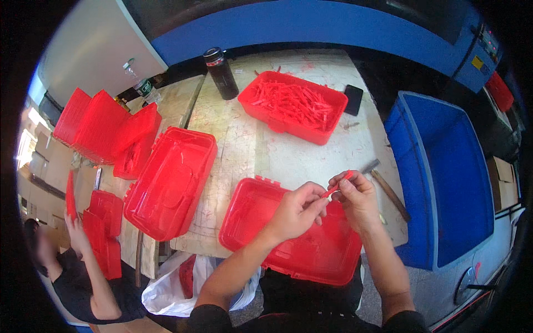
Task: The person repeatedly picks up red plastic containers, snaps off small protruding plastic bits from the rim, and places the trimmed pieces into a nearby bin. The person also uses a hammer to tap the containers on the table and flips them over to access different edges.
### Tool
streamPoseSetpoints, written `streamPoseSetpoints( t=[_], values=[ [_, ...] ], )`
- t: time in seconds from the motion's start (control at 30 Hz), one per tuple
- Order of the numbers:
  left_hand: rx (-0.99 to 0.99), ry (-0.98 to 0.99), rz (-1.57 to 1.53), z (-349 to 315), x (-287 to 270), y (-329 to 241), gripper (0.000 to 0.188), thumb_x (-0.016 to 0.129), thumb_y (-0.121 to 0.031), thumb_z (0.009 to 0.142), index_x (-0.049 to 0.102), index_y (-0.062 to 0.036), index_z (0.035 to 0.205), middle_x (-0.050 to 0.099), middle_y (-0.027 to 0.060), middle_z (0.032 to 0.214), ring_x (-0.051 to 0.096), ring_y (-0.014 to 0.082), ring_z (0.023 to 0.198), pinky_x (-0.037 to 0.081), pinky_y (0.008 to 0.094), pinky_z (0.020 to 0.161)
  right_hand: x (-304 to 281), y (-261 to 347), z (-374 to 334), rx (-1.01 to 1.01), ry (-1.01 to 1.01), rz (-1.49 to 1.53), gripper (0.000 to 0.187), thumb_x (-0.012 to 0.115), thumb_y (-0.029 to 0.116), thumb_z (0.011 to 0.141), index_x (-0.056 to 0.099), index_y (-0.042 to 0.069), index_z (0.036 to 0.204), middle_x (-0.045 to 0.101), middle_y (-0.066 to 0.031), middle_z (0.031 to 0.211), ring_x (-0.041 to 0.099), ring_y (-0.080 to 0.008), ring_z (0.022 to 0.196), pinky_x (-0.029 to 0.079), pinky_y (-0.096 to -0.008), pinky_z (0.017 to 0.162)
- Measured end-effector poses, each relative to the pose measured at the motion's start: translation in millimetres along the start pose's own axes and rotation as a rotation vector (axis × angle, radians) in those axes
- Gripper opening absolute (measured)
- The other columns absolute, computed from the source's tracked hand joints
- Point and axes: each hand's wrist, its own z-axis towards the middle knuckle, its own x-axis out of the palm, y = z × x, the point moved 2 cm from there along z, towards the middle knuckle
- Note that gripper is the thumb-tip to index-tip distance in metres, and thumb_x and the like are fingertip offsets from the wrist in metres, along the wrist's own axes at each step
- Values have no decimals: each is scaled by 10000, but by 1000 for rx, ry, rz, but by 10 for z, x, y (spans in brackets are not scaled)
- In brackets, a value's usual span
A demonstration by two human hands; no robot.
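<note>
Above the front edge of the table I hold a small, thin red plastic piece (332,191) between both hands. The fingertips of my left hand (298,212) pinch its lower end. At its upper end, the thumb and fingers of my right hand (356,198) close round it. Beneath both hands lies a shallow red plastic box part (244,222) with hinge lugs on its far edge, its right side partly covered by my hands and forearms. Further back, a red box (270,119) is heaped with similar thin red pieces (291,101).
Another red box (183,145) stands left, beside stacked red boxes (91,122). A hammer (390,194) lies right of my hands, near a large blue bin (395,130). A black flask (221,77) and phone (353,100) stand behind. A co-worker's hand (78,233) holds a red part at left.
</note>
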Motion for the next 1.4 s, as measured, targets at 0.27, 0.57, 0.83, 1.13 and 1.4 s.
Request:
streamPoseSetpoints(
  t=[0.27, 0.57, 0.83, 1.13, 1.4],
  values=[
    [332, -110, 872, 324, -654, 207, 285, 680, -121, 891, 633, -17, 1152, 671, 158, 1107, 629, 328, 1088, 504, 407, 925, -236, 603, 1277, -419, -80, -641, 227, 646, 134, 942, 646, -45, 1081, 710, -111, 980, 654, -171, 809, 533, -299, 714],
    [85, 259, 1275, 311, -1053, 430, 469, 691, -505, 856, 688, -134, 1142, 722, 154, 989, 682, 352, 941, 518, 479, 848, 138, -656, 2916, -581, -2, -1783, 206, 607, 149, 891, 626, 40, 1064, 649, -216, 1102, 650, -369, 1019, 542, -481, 828],
    [-233, 26, 1207, 50, -1476, 360, 381, 619, -492, 914, 730, -129, 948, 677, 187, 742, 680, 391, 773, 530, 500, 716, 63, -38, 2926, -464, -80, -967, 195, 612, 151, 934, 694, -16, 993, 714, -171, 798, 710, -253, 739, 547, -376, 708],
    [83, -64, -184, 406, -560, 36, 262, 482, -212, 1057, 514, -13, 1225, 629, 85, 787, 652, 145, 669, 526, 285, 598, 132, 151, 1009, -127, -45, -180, 193, 542, 123, 1024, 608, -9, 1149, 691, -79, 974, 682, -180, 887, 565, -319, 756],
    [64, 227, 154, 281, 118, 64, 189, 462, -172, 1057, 459, -56, 1205, 588, 43, 772, 592, 101, 661, 480, 257, 559, -192, 46, -265, -173, 235, -1069, 185, 563, 62, 953, 576, -9, 1122, 666, -203, 836, 680, -362, 759, 525, -445, 662]
  ],
)
